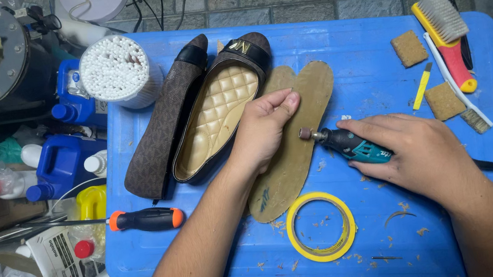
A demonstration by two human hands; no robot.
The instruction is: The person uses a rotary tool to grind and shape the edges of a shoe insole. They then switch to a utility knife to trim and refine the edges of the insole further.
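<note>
Two hands work on a blue plastic desk [377, 62]: left hand [261, 127] presses its fingers flat on a tan cardboard-like insole [308, 94] beside brown flat shoes [192, 114]; right hand [418, 149] fingers clench a teal rotary tool [347, 142] touching the insole.

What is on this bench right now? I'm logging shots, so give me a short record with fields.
surface: blue table top
left hand: pressing down tan insole
right hand: gripping teal rotary tool, its tip at the insole
shoes: brown flat shoes, one on its side
near edge: yellow tape roll, orange-black screwdriver
far right: brush
</note>
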